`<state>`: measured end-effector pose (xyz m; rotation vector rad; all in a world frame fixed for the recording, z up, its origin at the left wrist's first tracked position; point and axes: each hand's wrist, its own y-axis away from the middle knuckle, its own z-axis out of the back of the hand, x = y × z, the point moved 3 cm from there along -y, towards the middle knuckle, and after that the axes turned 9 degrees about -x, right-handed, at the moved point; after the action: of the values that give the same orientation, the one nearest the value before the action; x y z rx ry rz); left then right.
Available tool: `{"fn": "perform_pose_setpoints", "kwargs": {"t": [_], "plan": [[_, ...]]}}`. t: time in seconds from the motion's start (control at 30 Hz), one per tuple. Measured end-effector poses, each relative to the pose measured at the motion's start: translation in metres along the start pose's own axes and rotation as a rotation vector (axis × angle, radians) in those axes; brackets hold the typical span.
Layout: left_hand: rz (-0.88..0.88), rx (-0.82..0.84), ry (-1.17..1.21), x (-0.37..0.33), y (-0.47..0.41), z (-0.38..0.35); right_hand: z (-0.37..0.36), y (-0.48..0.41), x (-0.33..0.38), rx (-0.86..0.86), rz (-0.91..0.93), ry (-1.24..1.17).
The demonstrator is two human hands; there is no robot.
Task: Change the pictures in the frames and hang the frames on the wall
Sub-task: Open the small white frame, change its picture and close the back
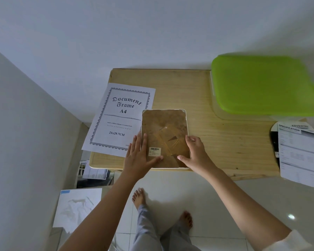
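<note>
The frame [164,138] lies face down at the front of the worktop [225,142]. The left hand [138,156] has its grip spread flat on the backing, and the right hand [196,151] curls over the right edge. Looks like the opening-up step to me, so next is probably working the backing loose without the frame sliding.

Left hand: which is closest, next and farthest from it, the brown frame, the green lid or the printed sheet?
1. The brown frame: touching, under the left hand.
2. The green lid: back right of the table.
3. The printed sheet: far right edge.
</note>
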<state>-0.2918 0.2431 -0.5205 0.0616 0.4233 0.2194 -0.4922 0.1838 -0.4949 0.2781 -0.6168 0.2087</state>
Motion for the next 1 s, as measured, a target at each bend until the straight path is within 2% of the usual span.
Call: {"fn": "perform_pose_setpoints", "kwargs": {"t": [0.13, 0.3, 0.43, 0.73, 0.87, 1.0], "plan": [[0.013, -0.065, -0.005, 0.001, 0.008, -0.003, -0.005, 0.008, 0.017, -0.13, 0.164, 0.159], [-0.02, -0.085, -0.028, 0.006, 0.011, -0.007, -0.033, 0.003, 0.029, 0.012, 0.251, 0.283], [-0.007, -0.095, -0.031, 0.005, 0.012, -0.01, -0.051, 0.0, 0.023, -0.022, 0.277, 0.412], [-0.008, -0.054, -0.065, 0.005, 0.011, -0.013, -0.052, -0.002, 0.02, -0.022, 0.253, 0.44], [0.002, -0.038, -0.04, 0.005, 0.011, -0.01, -0.045, -0.001, 0.022, -0.049, 0.267, 0.368], [0.004, -0.043, -0.029, 0.005, 0.012, -0.009, -0.031, 0.003, 0.014, -0.163, 0.096, 0.268]]}}
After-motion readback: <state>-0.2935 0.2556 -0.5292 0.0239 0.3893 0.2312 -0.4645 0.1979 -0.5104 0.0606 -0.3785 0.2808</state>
